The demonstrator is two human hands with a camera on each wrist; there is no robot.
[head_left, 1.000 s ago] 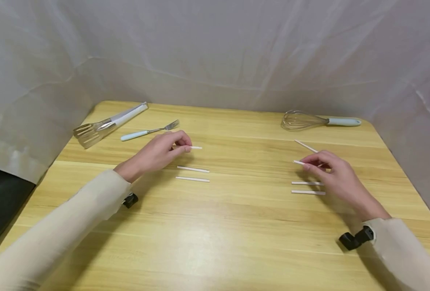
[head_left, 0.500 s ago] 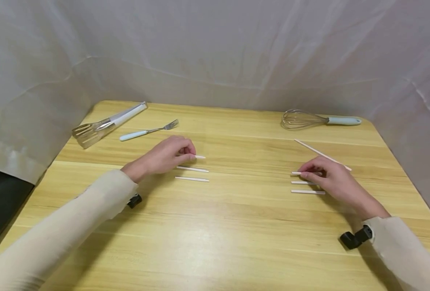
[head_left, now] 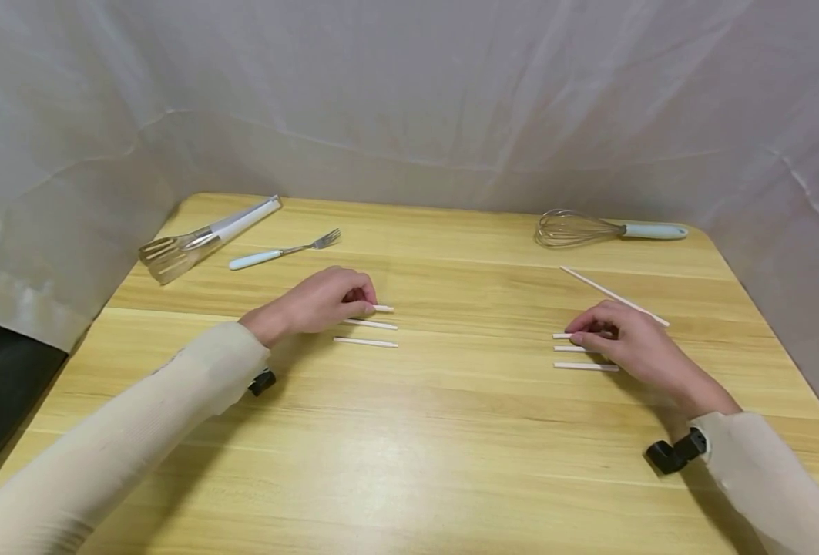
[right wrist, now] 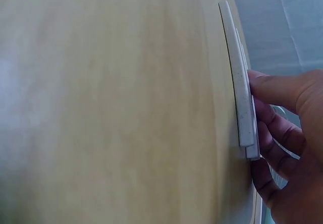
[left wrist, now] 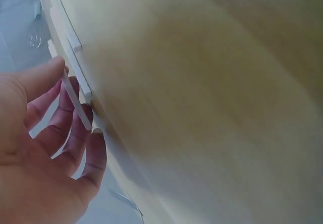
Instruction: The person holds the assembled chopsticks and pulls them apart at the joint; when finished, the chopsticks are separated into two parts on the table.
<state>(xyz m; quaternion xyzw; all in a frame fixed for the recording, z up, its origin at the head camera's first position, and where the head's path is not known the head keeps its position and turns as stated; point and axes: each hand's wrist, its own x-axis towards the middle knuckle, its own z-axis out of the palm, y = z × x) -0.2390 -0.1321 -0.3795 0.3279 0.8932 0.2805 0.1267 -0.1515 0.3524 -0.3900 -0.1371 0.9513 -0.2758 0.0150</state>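
My left hand (head_left: 322, 301) pinches a thin white stick (head_left: 384, 308) low over the table, with its right end showing past the fingertips. In the left wrist view this stick (left wrist: 76, 103) runs from under the thumb along the fingers. Just nearer lie two similar sticks, one close to the hand (head_left: 376, 324) and one below it (head_left: 365, 342). On the right, my right hand (head_left: 631, 335) pinches another white stick (head_left: 560, 336) between thumb and fingers. Two more lie parallel below, the upper stick (head_left: 572, 349) partly hidden by the hand, the lower stick (head_left: 585, 367) in full view.
Behind the right hand a longer white stick (head_left: 610, 294) lies slantwise. A whisk (head_left: 582, 229) is at the back right. At the back left are a fork (head_left: 284, 251) and a pair of tongs (head_left: 208, 239). Pale curtains (head_left: 409, 100) hang around the wooden table (head_left: 451, 432).
Both hands have come toward the near side with their sticks, closer to the rows of sticks. The long slanted stick behind the right hand shows more fully.
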